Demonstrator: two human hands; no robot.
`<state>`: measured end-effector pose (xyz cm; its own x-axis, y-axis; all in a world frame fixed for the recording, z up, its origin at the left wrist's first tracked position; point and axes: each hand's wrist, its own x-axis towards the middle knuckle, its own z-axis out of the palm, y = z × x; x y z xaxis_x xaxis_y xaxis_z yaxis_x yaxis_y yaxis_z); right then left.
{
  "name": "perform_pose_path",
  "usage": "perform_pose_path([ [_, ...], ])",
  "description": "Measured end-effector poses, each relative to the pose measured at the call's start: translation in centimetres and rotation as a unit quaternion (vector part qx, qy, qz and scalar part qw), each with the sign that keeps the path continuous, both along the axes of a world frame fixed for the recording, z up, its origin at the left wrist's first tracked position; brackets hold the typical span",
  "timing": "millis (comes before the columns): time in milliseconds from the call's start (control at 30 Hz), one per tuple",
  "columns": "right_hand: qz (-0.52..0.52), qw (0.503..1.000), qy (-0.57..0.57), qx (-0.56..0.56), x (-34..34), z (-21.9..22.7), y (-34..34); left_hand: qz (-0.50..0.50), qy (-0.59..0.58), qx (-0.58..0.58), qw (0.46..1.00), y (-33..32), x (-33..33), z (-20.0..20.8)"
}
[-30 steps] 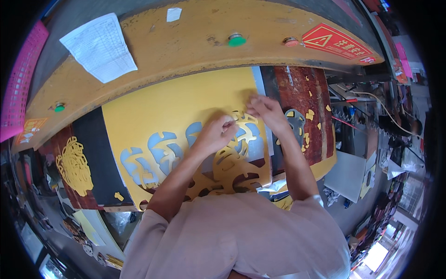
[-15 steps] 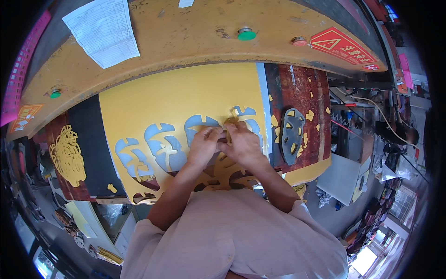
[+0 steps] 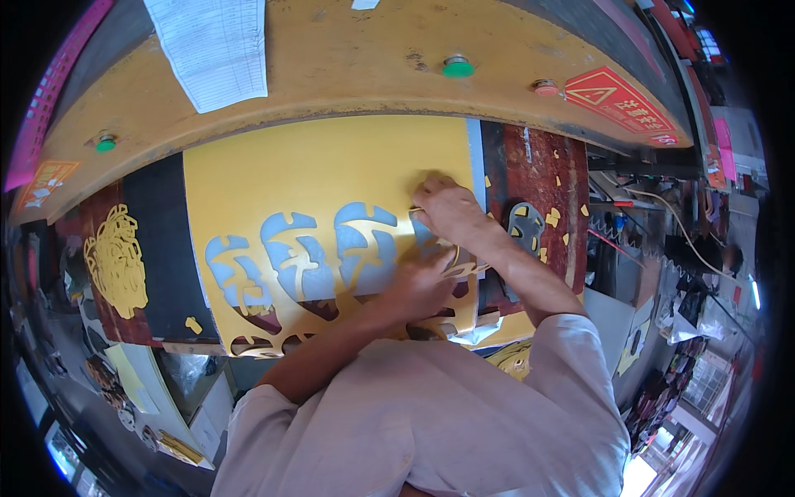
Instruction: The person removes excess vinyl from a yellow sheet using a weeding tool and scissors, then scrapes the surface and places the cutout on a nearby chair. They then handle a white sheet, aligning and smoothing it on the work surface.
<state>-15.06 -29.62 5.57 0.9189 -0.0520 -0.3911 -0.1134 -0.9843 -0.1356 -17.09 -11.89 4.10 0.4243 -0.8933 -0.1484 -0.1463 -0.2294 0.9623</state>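
Note:
A yellow sheet (image 3: 323, 157) lies over a pale blue-grey layer, with a row of sole-shaped openings crossed by thin strips. My left hand (image 3: 421, 288) is at the right end of this row, its fingers closed at a loose-looking yellow strip (image 3: 472, 270) that sticks out past the sheet's edge. Farther back, my right hand (image 3: 447, 209) is over the top of the rightmost opening. Its fingers are curled and slightly blurred, and whatever is in them is hidden. Beside my right forearm lies a grey sole-shaped cutting die (image 3: 523, 224), partly covered by the arm.
A yellow machine beam (image 3: 348, 74) with green buttons spans the far side. Tangled yellow offcuts (image 3: 118, 261) lie at the left on a dark red board. Small yellow scraps (image 3: 552, 217) are scattered at the right. A paper sheet (image 3: 211, 54) hangs on the beam.
My hands have separated: the right went up and right, the left down and right. The third opening is now uncovered, and my right forearm hides part of the die.

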Motion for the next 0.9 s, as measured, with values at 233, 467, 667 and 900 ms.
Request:
perform_pose_path([
  [233, 0.146, 0.983, -0.086, -0.064, 0.0, -1.2, -0.6, 0.216, -0.372, 0.051, 0.901, -1.9, 8.6, -4.0],
  [467, 0.077, 0.989, 0.012, 0.127, 2.2, -1.1, -3.5, 0.225, -0.511, 0.155, 0.815, -3.3, 8.3, -6.9],
  [667, -0.006, 0.972, -0.022, 0.236, 0.8, -0.8, -6.6, 0.187, -0.503, 0.178, 0.825, -2.9, 8.7, -6.4],
  [900, -0.163, 0.932, 0.037, 0.322, -1.2, -0.5, -9.5, 0.196, -0.513, 0.163, 0.820, -2.8, 8.8, -6.0],
])
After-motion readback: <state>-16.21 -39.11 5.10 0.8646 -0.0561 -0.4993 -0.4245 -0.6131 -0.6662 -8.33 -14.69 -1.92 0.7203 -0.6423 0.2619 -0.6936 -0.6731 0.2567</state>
